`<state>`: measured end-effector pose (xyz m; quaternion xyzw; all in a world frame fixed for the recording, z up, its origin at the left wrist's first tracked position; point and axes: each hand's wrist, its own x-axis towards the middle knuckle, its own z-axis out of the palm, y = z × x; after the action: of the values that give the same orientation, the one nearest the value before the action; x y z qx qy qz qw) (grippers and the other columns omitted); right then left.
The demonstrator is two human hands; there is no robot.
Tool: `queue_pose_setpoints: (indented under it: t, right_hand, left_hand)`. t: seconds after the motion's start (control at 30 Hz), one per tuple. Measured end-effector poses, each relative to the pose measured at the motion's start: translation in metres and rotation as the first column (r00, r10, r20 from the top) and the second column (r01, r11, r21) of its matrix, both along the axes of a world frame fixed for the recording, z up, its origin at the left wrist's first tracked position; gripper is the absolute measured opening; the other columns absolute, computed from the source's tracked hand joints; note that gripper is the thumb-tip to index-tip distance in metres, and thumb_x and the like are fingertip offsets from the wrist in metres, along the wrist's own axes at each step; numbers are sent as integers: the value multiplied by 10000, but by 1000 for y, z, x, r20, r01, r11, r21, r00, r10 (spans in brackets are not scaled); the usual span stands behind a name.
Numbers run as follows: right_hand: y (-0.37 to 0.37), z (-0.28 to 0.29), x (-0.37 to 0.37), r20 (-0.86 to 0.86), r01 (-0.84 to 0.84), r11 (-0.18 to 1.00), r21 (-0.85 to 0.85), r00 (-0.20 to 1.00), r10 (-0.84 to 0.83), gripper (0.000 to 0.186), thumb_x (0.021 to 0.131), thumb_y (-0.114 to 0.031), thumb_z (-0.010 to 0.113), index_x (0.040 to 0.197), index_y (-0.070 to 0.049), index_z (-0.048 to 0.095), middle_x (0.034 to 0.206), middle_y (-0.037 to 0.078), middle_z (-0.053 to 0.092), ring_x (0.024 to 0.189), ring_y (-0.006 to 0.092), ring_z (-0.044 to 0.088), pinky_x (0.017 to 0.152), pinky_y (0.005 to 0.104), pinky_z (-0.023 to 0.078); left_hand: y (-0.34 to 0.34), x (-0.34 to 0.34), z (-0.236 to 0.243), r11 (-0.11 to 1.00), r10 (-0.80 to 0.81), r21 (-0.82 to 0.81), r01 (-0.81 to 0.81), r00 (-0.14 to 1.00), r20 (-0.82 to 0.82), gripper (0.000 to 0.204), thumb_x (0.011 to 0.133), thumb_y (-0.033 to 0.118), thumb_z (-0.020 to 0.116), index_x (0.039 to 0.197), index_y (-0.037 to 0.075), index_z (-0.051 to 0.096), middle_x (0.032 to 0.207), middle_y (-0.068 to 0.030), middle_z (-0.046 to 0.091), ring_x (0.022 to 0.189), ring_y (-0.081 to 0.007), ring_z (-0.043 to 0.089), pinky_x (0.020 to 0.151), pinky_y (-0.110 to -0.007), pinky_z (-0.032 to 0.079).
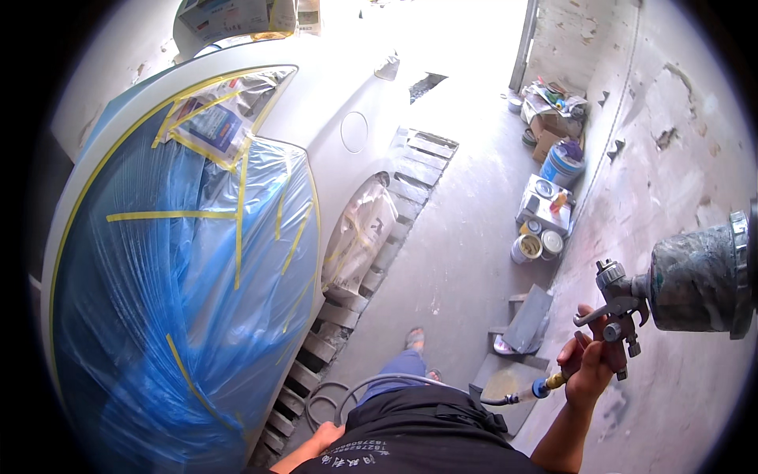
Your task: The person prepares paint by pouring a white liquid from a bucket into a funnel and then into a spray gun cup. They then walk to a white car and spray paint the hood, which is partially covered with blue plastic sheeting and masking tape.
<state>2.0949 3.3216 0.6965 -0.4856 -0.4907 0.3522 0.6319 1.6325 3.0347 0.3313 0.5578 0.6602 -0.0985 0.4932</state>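
Head view: the right hand [588, 373] is wrapped around the handle of a spray gun [615, 316], held off to the right, well apart from the white car body [343, 87]. The left hand [322, 437] is near the grey hose [410, 377]; whether it grips it, I cannot tell. Slack hose crossing before the legs could trip the person — and an accidental trigger squeeze could mist the wall [663, 178].
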Motion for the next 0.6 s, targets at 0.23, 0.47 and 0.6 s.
queue_pose_setpoints:
  t: [0.23,0.47,0.6]
  right_hand:
    - [135,-11,37,3,-6,998,-63,1000,7,618,897,-434,530,1235,71,414,1238,196,499,548,98,513,474,216,436]
    - [268,-13,58,98,-66,993,-96,992,76,601,934,-432,452,1298,41,374,1226,187,521,492,86,474,430,211,398]
    - [339,-11,69,81,-146,982,-117,984,156,604,931,-437,459,1290,42,386,1222,190,522,489,79,470,421,203,389]
  left_hand:
    - [187,79,65,867,420,-262,-424,905,-74,646,752,531,535,816,-106,624,853,-317,604,889,-410,606,746,-422,470]
    - [307,121,36,883,416,-227,-411,909,-27,605,763,509,544,825,-84,643,863,-305,616,896,-396,614,746,-421,473]
    - [366,147,67,835,521,-199,-512,854,-12,625,781,505,543,765,-114,627,769,-277,627,780,-363,642,690,-411,484]
